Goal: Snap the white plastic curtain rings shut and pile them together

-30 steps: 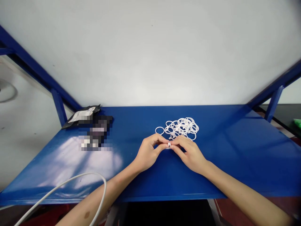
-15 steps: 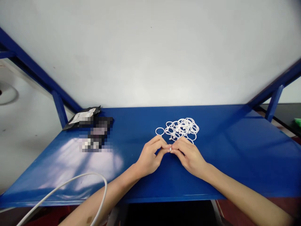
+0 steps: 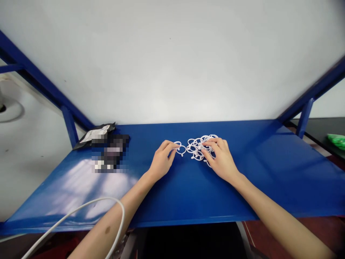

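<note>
Two white elastic-looking loops, each with a small bead-like end, lie partly overlapping on the left. My left hand has its thumb and forefinger closed at the edge of one white loop. The other loop rests just beside my fingertips. To the right is a tangled pile of similar white loops. My right hand reaches over the pile's right part. Its thumb and fingers are apart around some of the loops, and the palm hides part of the pile.
Two dark packages, one black bag with a white label and one blurred-out packet, lie on the left of the blue table. A white cable arches over my left forearm. Blue frame bars and a pale wall stand behind.
My hands have parted from a pinch together over a small white piece. The left went left and away from me to the separate loops; the right went to the pile. The view shifted slightly.
</note>
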Tool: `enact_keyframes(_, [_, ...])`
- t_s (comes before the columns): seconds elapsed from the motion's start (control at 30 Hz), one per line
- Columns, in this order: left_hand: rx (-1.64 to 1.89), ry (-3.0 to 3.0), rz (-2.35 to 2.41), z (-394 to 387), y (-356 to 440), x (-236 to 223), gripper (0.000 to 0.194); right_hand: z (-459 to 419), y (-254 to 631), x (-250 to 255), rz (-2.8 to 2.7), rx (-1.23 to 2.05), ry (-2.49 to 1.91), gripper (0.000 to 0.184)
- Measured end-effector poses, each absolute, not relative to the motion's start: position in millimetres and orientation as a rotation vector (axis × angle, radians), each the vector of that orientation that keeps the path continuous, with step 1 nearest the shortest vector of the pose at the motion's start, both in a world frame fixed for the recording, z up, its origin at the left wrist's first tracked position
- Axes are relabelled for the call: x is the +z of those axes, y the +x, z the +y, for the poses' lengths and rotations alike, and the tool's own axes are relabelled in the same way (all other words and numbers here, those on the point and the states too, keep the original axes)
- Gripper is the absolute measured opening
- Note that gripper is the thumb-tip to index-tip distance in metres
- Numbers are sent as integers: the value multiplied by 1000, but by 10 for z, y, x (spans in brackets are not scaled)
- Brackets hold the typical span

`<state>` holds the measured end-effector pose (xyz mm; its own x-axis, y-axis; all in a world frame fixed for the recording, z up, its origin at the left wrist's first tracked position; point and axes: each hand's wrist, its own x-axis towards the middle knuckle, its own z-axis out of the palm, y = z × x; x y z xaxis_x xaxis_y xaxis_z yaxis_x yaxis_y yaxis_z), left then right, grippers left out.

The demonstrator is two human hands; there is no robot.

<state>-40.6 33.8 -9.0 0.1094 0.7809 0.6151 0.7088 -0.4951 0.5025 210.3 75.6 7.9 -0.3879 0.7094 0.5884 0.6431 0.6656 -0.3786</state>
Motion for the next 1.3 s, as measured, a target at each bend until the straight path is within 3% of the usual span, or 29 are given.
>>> enact_keyframes(0.17, [1204,2321,1490,421,-440,-117,22,772,2084,53,-2154,137,-1043,18])
enact_keyframes(0.33, [1207,2243,1774,459,-690,-61,22,788,2114,36,-2132,152,-1063,18])
enact_keyframes(0.6, [672,2231,2057,500,-819,-246,30,719,2118,162,-2194,240,-900,16])
enact_keyframes(0.8, [670,2290,1999,488,-836,-231,31,583,2076,211,-2341,464,-851,18])
enact_keyframes(1.3, [625,2309,2010,478,-850,-211,32,549,2058,226,-2399,480,-849,20])
